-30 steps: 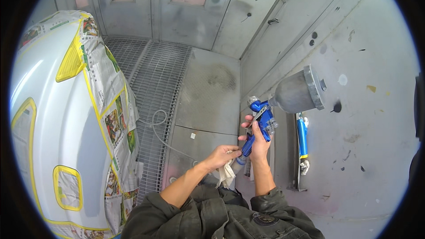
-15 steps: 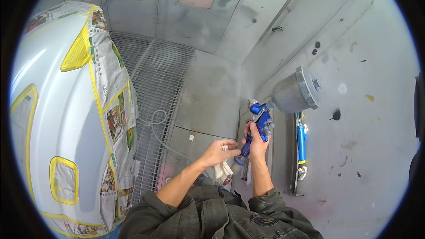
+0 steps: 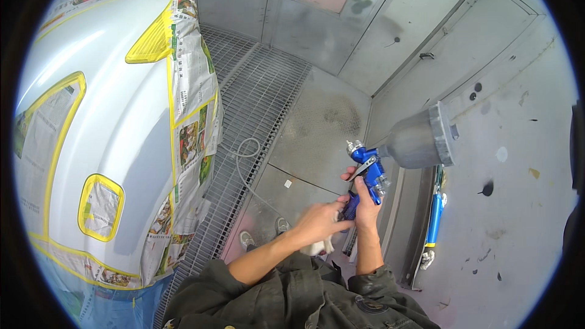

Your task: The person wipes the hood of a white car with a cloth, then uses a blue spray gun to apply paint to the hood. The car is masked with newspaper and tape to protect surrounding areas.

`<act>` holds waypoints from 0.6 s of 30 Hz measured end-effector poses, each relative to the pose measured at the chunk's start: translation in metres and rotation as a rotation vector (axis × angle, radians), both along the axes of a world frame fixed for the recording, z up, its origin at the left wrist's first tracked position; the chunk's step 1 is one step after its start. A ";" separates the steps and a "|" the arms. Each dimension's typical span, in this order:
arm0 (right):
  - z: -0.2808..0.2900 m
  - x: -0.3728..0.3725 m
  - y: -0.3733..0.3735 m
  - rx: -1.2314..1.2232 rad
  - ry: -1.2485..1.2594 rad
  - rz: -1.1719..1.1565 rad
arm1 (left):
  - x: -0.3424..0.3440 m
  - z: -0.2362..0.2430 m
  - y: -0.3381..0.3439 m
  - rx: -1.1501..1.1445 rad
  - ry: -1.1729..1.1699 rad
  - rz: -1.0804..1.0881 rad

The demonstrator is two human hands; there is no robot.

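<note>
Both hands on blue spray gun, grey cup, newspaper-masked panel

We noted a glossy blue metal spray gun, matt grey plastic cup, newspaper-masked glossy panel at frame left.

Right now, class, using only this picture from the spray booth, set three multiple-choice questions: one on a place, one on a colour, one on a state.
1. Where does the spray gun's cup sit?
A. right of the gun body
B. on the floor grate
C. on the masked panel

2. What colour is the masking tape?
A. red
B. yellow
C. black

3. What is the right hand doing?
A. hanging free
B. resting on the wall
C. gripping the gun's handle

Answers: 1 A, the grey cup juts right of the blue spray gun. 2 B, tape edges the newspaper on the white panel. 3 C, the right hand wraps the handle; the left hand holds a cloth.
</note>
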State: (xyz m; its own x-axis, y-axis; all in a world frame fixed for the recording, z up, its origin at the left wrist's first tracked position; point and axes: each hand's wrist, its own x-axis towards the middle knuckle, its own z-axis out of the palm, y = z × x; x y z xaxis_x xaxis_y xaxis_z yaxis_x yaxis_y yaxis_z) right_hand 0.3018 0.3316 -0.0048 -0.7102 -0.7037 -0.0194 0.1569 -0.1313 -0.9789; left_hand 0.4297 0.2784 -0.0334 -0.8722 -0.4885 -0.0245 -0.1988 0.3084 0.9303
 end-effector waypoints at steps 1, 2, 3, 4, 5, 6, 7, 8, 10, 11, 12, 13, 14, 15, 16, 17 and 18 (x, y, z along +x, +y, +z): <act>-0.002 0.000 0.000 0.015 -0.002 0.003 | 0.002 0.004 -0.005 -0.089 0.078 0.088; -0.005 -0.003 0.000 0.011 0.055 0.028 | 0.006 0.007 -0.016 -0.176 0.156 0.181; -0.014 -0.002 -0.003 0.001 0.091 0.073 | 0.014 0.013 -0.027 -0.273 0.212 0.292; -0.030 -0.009 0.004 0.068 0.172 0.020 | 0.011 0.025 -0.035 -0.428 0.342 0.322; -0.048 -0.012 0.011 0.122 0.235 0.000 | 0.002 0.030 -0.040 -0.491 0.526 0.326; -0.052 -0.004 0.013 0.048 0.247 -0.075 | -0.004 0.047 -0.047 -0.658 0.610 0.215; -0.063 -0.015 0.024 0.236 0.137 -0.096 | -0.018 0.051 -0.043 -0.541 0.557 0.159; -0.054 -0.010 0.023 0.240 0.059 -0.090 | -0.028 0.050 -0.045 -0.597 0.544 0.143; -0.075 -0.030 0.029 0.103 0.073 -0.087 | -0.039 0.061 -0.052 -0.541 0.596 0.042; -0.067 -0.026 0.030 0.019 0.042 -0.085 | -0.037 0.064 -0.051 -0.510 0.629 0.000; -0.058 -0.016 0.025 0.014 -0.007 -0.026 | -0.028 0.065 -0.053 -0.523 0.609 0.024; -0.061 -0.008 0.018 0.010 -0.030 0.017 | -0.017 0.064 -0.054 -0.533 0.589 0.044; -0.059 -0.008 0.018 0.025 -0.051 0.035 | -0.017 0.064 -0.054 -0.529 0.608 0.031; -0.056 -0.007 0.018 0.039 -0.075 0.049 | -0.013 0.064 -0.056 -0.541 0.580 0.015; -0.052 -0.006 0.018 0.069 -0.078 0.108 | -0.009 0.065 -0.058 -0.552 0.549 -0.004; -0.046 -0.007 0.019 0.098 -0.083 0.170 | -0.006 0.067 -0.058 -0.564 0.516 -0.021; -0.044 -0.007 0.020 0.127 -0.090 0.231 | -0.003 0.068 -0.058 -0.603 0.519 0.003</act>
State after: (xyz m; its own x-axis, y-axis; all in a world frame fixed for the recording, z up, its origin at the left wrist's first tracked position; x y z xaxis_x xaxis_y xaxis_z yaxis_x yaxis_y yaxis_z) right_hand 0.2946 0.3511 -0.0485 -0.5224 -0.8350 -0.1731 0.2550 0.0407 -0.9661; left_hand 0.4268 0.2207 0.0347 -0.6982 -0.2904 0.6544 0.2126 0.7888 0.5768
